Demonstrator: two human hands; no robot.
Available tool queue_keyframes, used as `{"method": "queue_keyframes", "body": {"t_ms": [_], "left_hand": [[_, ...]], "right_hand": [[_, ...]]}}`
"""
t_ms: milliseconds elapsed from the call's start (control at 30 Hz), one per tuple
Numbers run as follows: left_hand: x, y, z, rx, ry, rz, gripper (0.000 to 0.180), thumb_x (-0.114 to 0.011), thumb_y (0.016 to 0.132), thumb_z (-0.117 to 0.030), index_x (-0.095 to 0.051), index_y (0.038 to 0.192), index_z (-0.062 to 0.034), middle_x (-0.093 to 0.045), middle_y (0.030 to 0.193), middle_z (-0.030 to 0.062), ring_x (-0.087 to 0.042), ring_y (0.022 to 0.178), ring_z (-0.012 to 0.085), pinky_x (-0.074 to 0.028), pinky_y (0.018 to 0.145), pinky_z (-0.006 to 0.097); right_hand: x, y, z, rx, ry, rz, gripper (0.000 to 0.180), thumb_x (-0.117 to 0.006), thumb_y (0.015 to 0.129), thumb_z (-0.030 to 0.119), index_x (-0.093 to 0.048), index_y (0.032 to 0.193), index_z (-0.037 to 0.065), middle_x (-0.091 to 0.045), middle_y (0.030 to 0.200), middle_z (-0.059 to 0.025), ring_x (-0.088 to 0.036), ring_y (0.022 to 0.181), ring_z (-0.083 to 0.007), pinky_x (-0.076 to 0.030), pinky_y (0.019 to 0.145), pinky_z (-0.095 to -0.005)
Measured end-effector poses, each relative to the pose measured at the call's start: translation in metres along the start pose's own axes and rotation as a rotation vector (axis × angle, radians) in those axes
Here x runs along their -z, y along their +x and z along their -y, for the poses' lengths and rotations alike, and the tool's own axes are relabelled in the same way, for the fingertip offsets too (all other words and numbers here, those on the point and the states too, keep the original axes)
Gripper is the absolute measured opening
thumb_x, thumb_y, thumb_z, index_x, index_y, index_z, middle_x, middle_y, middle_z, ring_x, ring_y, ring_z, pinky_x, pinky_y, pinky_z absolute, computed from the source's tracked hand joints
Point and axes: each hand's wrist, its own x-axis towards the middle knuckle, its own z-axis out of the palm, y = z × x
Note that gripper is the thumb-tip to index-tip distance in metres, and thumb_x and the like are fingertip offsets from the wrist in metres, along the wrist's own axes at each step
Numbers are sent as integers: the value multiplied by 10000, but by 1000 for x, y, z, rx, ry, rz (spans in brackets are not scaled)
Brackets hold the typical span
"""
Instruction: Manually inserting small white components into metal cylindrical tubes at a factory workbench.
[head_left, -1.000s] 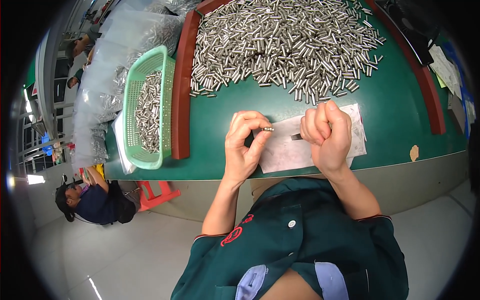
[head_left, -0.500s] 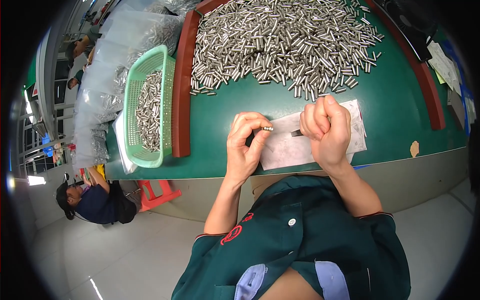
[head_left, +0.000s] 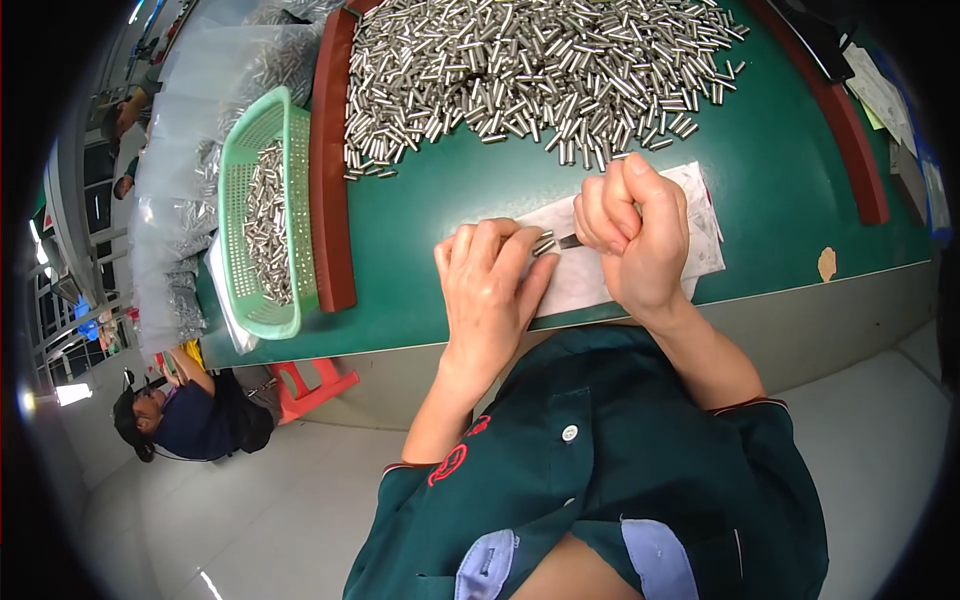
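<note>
My left hand [head_left: 487, 285] is turned back-up over the near part of the table, its thumb and fingers closed on a few small silver metal pins [head_left: 543, 243]. Beside it, my right hand [head_left: 645, 240] is curled in a fist around a tool with a dark flat blade [head_left: 570, 242]; its handle is hidden in the fist. The blade tip points at the pins and lies very close to them; whether it touches I cannot tell. Beneath both hands is a stained white paper sheet [head_left: 706, 255]. A large heap of similar metal pins [head_left: 540, 75] spreads over the green table beyond.
Red-brown bars border the work area, one on the left [head_left: 332, 190] and one on the right [head_left: 850, 130]. A pale green basket [head_left: 228, 200] of pins stands left, near clear bags [head_left: 165, 180] of metal parts. Papers [head_left: 882, 95] lie far right. A person [head_left: 190, 415] sits at left.
My left hand has turned over from fingers-up to back-up, bringing the pins beside the blade. My right hand keeps its grip on the tool. The whole view has shifted slightly.
</note>
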Motion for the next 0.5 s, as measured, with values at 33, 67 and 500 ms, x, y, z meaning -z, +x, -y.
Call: {"method": "queue_keyframes", "body": {"t_ms": [33,67,500], "left_hand": [[2,1,-1,12,-34,11,214,-663,654,-95,-577,849,-70,-508,806,23,-463,726,206,-325,673,326],[1,0,0,14,-38,17,214,-663,654,-95,-577,849,-70,-508,806,23,-463,726,206,-325,673,326],[-8,-1,6,67,-174,-50,136,-672,627,-38,-591,736,-52,-513,687,39,-472,652,220,-368,612,316]], "right_hand": [[1,0,-1,-3,-1,-6,408,-307,892,189,-264,498,94,-268,436,12,-233,403,-67,-191,382,-227],[2,0,-1,-8,27,3,407,-287,894,214,-257,502,111,-258,427,15,-199,401,-76,-184,390,-234],[4,2,-1,-41,169,-9,413,-311,884,209,-261,489,102,-263,426,12,-199,402,-69,-174,382,-230]]}}
